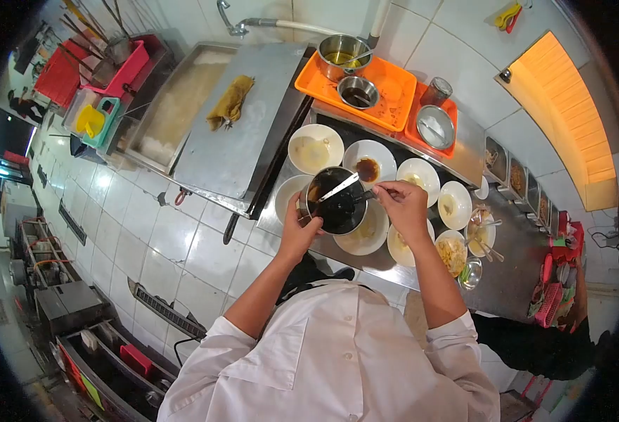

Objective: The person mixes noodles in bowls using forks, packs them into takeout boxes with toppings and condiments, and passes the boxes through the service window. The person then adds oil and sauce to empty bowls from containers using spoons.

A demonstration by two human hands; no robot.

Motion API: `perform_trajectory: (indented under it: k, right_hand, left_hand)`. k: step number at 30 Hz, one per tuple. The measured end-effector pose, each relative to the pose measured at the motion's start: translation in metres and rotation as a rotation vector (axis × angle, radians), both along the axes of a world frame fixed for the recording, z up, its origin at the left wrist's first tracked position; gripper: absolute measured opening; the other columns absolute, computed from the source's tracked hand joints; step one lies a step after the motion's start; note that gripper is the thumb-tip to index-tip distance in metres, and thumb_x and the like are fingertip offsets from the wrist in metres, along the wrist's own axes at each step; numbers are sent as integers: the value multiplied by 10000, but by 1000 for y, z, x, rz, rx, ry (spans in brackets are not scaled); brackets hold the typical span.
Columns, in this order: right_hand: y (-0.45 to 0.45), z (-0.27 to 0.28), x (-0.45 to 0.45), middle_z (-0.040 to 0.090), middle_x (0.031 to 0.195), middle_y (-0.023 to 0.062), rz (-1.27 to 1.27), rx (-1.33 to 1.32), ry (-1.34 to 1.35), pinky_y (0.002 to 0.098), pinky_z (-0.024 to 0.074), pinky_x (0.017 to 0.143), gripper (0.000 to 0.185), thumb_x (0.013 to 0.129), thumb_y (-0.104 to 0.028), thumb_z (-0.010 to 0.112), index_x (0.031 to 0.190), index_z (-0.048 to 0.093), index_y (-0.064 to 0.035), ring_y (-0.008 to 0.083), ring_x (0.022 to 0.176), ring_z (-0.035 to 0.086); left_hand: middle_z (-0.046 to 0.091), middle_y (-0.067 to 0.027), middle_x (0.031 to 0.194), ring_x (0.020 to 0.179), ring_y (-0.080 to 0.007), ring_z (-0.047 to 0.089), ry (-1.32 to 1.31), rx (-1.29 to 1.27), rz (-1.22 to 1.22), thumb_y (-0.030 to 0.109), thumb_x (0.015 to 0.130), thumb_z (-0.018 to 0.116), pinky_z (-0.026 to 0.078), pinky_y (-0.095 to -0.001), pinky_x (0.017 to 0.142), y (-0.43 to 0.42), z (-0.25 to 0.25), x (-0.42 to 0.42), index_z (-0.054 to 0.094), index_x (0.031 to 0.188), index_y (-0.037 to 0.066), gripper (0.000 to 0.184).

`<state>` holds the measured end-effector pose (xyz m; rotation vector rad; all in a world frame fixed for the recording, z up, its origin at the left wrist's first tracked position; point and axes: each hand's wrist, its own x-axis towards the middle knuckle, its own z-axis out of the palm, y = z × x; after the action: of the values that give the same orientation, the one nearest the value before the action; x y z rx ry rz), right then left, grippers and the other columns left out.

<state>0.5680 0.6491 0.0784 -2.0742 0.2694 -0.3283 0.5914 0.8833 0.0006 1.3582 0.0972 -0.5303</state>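
Note:
My left hand (302, 231) grips the side of a round metal pot (315, 193) with dark liquid inside, tilted toward me. My right hand (402, 209) pinches the short handle of a dark ladle (358, 199) at the pot's right rim; its bowl is hard to make out. A shiny flat utensil (339, 188) lies across the pot's opening. Just behind the pot, a white bowl (387, 160) holds a pool of brown sauce. Around it stand several more white bowls, such as one with pale liquid (316, 149) and one with yellowish bits (451, 254).
An orange tray (394, 84) carries a pot of yellow oil (337, 55) and a small bowl of dark liquid (358, 93). Left of it, a brown cloth (230, 102) lies on a metal cover (218, 151). A person's arm (578, 302) shows at the right beside a pink basket (550, 306).

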Motion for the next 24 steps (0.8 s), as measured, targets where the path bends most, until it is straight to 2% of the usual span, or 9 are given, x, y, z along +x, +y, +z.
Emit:
perform_trajectory:
  k: [2,6,8,11,17,22,24]
  right_hand:
    - [1,-1,1,706,777,76,-115,236,243,215,532,619,137,881,-83,726,923,736,46,106,658,673]
    - [-6,-21,0,700,751,88,-141,403,237,222,532,602,168,890,-108,724,913,728,58,121,628,670]
    - [-6,-21,0,698,748,92,-138,515,238,227,537,597,185,887,-113,731,903,717,71,129,637,674]
    - [-4,-14,-1,702,761,116,-113,511,218,235,549,600,191,895,-90,709,931,701,98,146,643,686]
    - [-2,-2,3,695,755,105,-92,519,191,236,548,596,187,900,-96,709,924,705,90,144,642,683]
    - [6,19,3,697,757,100,-87,573,134,236,549,597,189,899,-106,718,921,708,81,139,646,680]
    - [9,28,2,697,759,100,-91,594,125,236,550,599,192,898,-110,722,920,708,80,137,646,677]
  left_hand:
    - [571,-187,1158,940,-235,636,-1,22,-13,47,845,580,589,-341,705,2,0,0,236,1518,127,760]
    - [571,-181,1168,941,-232,634,59,-20,17,42,839,576,595,-349,712,7,-9,0,241,1517,136,762]
    - [566,-167,1090,838,-197,644,76,-92,94,22,833,604,583,-300,658,9,-11,-1,223,1508,87,778]
    - [566,-171,1119,871,-206,650,104,-116,92,17,843,582,598,-305,672,14,-12,-1,212,1505,76,761]
    - [566,-180,1178,916,-220,656,118,-186,157,13,854,562,613,-310,703,20,-13,-3,211,1498,65,735]
    - [582,-175,1173,928,-217,660,72,-145,215,17,856,555,607,-318,704,44,-19,-8,214,1495,68,726]
    - [594,-174,1170,945,-225,670,63,-107,256,13,852,544,602,-335,713,58,-4,-14,242,1483,75,703]
